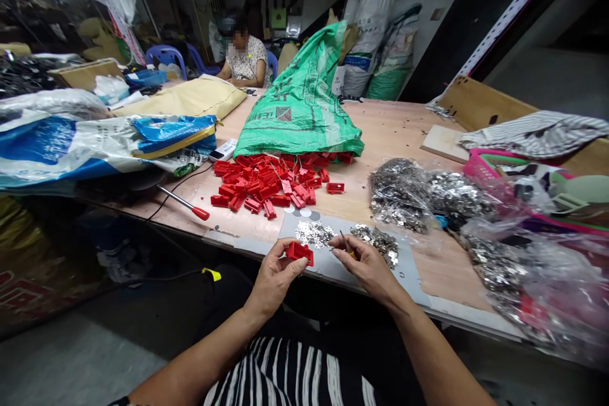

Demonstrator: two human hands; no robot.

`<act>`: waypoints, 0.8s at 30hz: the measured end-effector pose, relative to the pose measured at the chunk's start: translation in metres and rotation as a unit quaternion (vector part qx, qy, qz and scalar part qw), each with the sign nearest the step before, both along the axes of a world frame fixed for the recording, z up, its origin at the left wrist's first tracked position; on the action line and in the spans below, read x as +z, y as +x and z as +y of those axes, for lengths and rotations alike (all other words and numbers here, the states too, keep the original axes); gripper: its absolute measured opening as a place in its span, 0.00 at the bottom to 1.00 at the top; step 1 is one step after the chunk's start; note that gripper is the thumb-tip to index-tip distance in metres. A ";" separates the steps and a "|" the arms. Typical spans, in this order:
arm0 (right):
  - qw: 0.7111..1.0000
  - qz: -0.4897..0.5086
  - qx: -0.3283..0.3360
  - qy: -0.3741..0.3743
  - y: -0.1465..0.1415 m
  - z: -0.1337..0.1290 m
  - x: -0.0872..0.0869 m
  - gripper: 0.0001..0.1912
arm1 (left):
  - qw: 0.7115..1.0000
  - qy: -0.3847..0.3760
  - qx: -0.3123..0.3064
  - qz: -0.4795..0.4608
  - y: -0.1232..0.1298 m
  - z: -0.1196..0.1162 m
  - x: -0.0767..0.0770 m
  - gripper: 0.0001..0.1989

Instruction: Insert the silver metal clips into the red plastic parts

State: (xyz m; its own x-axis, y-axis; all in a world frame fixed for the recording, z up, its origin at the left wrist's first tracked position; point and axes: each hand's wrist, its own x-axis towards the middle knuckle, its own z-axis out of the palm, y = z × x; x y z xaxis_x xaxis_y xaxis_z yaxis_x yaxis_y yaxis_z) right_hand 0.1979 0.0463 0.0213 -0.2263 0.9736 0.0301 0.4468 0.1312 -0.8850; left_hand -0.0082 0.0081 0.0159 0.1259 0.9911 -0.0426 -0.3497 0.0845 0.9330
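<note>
My left hand (277,276) grips a small red plastic housing (299,254) between thumb and fingers, just over the table's front edge. To its right, my right hand (365,264) is closed around a small tool with a yellow handle (352,254) and a thin dark shaft. Whether its fingertips also pinch a metal piece is too small to tell. Beyond the hands lie two piles of small metal plates, a bright one (314,234) and a duller one (380,243), on a grey mat (406,266). Further back, red housings (266,181) spill from a green woven sack (304,108).
Clear bags of metal parts (402,193) lie on the right, beside a pink basket (480,168). A lever with a red grip (200,212) juts out at the left, near blue-and-white sacks (95,146). Across the table sits another person (247,57).
</note>
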 end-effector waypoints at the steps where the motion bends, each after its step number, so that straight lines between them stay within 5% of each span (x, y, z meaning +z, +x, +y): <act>1: 1.000 0.019 0.009 0.000 -0.003 -0.004 0.004 0.13 | 1.000 0.010 -0.002 0.023 0.000 0.000 -0.001 0.17; 6: 0.999 0.028 0.026 0.034 -0.019 -0.020 0.016 0.10 | 0.997 0.038 -0.003 0.074 -0.001 0.000 0.000 0.21; 16: 0.988 0.008 0.065 0.142 -0.029 -0.032 0.010 0.06 | 0.999 -0.011 -0.036 -0.019 0.004 -0.001 -0.002 0.24; 24: 0.989 0.017 0.116 0.091 -0.022 -0.035 0.012 0.06 | 0.997 -0.008 -0.077 -0.030 0.004 -0.001 -0.003 0.23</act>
